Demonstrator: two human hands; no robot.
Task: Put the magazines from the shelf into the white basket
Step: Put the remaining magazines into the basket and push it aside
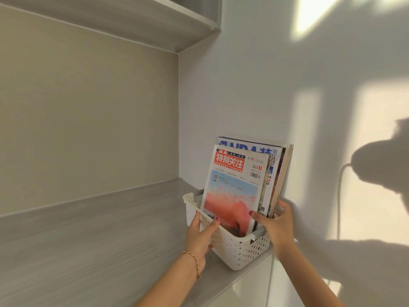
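Note:
The white perforated basket (pixel 234 249) stands at the right end of the grey shelf (pixel 88 235), against the white side wall. Several magazines stand upright in it; the front magazine (pixel 234 185) has a red title block and a pink-and-blue cover, and a blue-titled one (pixel 250 146) rises behind it. My left hand (pixel 199 235) grips the basket's near left rim, thumb inside. My right hand (pixel 276 224) is closed on the right end of the basket, thumb on the front magazine's lower edge, fingers behind the stack.
An upper shelf (pixel 155 25) hangs overhead. The beige back panel (pixel 88 118) closes the rear and the white wall (pixel 287 85) bounds the right. The basket sits near the shelf's front edge (pixel 221 289).

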